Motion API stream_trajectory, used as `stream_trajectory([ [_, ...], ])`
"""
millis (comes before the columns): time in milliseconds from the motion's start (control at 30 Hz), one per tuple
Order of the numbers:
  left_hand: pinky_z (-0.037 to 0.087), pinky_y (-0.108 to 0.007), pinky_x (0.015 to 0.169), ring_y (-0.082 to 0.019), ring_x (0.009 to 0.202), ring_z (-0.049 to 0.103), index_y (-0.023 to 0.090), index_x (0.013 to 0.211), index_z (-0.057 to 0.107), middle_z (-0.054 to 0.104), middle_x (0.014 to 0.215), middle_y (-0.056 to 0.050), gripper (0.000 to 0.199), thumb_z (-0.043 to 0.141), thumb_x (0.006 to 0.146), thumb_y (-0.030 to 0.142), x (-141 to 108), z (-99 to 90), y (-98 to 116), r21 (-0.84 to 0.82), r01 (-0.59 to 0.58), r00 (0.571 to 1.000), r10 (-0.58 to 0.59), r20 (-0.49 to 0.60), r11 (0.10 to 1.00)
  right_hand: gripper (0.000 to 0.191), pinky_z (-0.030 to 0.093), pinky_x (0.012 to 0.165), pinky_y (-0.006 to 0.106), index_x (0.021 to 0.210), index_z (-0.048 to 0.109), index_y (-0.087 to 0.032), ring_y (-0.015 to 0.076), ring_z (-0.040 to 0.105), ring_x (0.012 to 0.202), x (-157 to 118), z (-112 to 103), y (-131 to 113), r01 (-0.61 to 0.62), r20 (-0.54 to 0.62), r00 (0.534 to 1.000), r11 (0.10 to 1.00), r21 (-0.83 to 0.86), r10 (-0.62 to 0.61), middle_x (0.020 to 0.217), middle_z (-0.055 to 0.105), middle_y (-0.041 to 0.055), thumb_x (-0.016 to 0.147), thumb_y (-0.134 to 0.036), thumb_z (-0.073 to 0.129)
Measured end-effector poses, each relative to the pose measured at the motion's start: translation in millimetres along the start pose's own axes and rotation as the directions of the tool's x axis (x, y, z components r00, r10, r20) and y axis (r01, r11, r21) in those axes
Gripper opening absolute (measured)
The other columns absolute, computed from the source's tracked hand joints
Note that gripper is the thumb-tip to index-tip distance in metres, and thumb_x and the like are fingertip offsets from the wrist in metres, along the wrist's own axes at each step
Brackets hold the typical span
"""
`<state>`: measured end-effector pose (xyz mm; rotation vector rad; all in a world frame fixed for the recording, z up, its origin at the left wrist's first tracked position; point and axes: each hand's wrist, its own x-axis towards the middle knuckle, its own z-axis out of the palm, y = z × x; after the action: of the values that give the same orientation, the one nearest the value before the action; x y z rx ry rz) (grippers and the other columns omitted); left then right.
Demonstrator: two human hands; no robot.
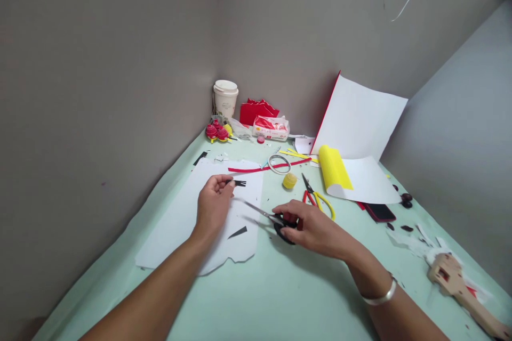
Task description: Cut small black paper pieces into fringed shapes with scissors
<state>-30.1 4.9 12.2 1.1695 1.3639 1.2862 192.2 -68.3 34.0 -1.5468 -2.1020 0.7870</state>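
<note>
Between the thumb and fingers of my left hand point(215, 197) is a small strip of black paper point(240, 183), its free end cut into narrow prongs. My right hand point(310, 224) grips black-handled scissors point(266, 214), the blades pointing left, apart from the strip. Under my left hand lies a large white sheet point(180, 229) with an uneven edge. A pointed black paper scrap point(238, 232) rests on the sheet, below the blades. Just beyond my right hand are pliers point(316, 192) with one red and one yellow handle.
Behind my hands lie a red paper strip point(248, 170), a tape ring point(279, 164) and a yellow roll point(289, 180). Yellow corrugated paper point(335, 170) curls at the right. A glue gun point(450, 277) lies near right, a phone point(379, 212) beyond it. A lidded cup point(226, 98) stands at the back.
</note>
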Motion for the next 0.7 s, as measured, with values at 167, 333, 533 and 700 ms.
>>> stream_trajectory([
  [167,0.043,-0.026,0.063,-0.014,0.068,0.053,0.02,0.09,0.065,0.061,0.079,-0.001,0.023,0.065,0.076,0.038,1,-1.1,-2,0.013,0.012,1.0,-0.012,-0.004,1.0,0.036,0.05,0.074,0.03,0.115,0.07,-0.024,0.0179,0.062,0.082,9,-1,16,-0.099,0.044,0.995,0.97,0.224,0.091,0.102,0.07,0.0037,0.08,-0.026,0.063],
  [333,0.042,-0.025,0.064,-0.014,0.07,0.053,0.02,0.091,0.065,0.061,0.081,-0.001,0.023,0.065,0.076,0.038,0,0.8,-3,0.003,0.006,1.0,-0.006,-0.001,1.0,0.035,0.047,0.063,0.026,0.114,0.071,-0.022,0.0151,0.059,0.072,11,3,19,-0.129,0.072,0.991,0.94,0.317,0.112,0.091,0.07,0.0031,0.081,-0.026,0.061],
  [533,0.043,-0.026,0.068,-0.015,0.073,0.054,0.02,0.09,0.064,0.061,0.081,-0.001,0.021,0.065,0.076,0.036,-2,2.3,0,-0.002,-0.008,1.0,0.008,0.021,1.0,0.036,0.047,0.061,0.025,0.116,0.07,-0.021,0.0141,0.058,0.07,11,5,19,-0.145,0.098,0.988,0.91,0.388,0.116,0.09,0.068,0.0037,0.082,-0.029,0.062],
  [700,0.043,-0.026,0.069,-0.015,0.072,0.053,0.02,0.088,0.065,0.058,0.078,0.001,0.019,0.065,0.076,0.035,-5,3.1,2,0.016,-0.017,0.999,0.017,0.036,1.0,0.035,0.046,0.06,0.024,0.115,0.071,-0.021,0.0132,0.056,0.067,11,6,20,-0.135,0.085,0.99,0.912,0.388,0.11,0.088,0.068,0.0033,0.082,-0.029,0.062],
])
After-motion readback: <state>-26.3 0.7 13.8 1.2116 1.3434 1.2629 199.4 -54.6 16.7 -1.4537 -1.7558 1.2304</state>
